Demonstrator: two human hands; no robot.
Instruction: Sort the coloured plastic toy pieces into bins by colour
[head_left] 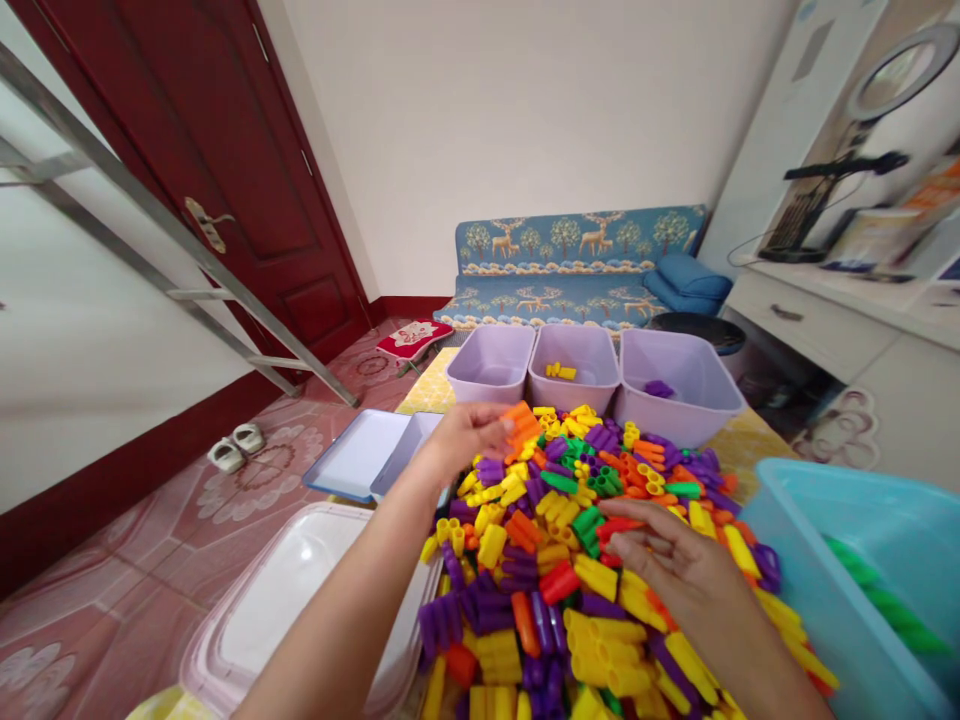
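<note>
A large heap of plastic tube-shaped building pieces [517, 640] in yellow, purple, orange, green and red covers the table. At the heap's far left, my left hand [472, 440] pinches an orange tube piece [523, 425] between thumb and fingers. My right hand [675, 560] is low over the middle of the heap, thumb and fingers closed around a red tube piece [621, 525]. Just left of those fingertips lies a green tube piece [587, 525]. Behind the heap stand three light purple bins; the middle bin [574, 390] holds several yellow pieces, the right bin [679, 400] some purple ones.
The left purple bin [491, 375] stands beside the middle one. A turquoise tub [795, 520] with something green inside is at the right. Pale lids [300, 570] lie at the left. Farther off are a metal ladder [225, 290], a red stool [412, 340] and a blue sofa [555, 290].
</note>
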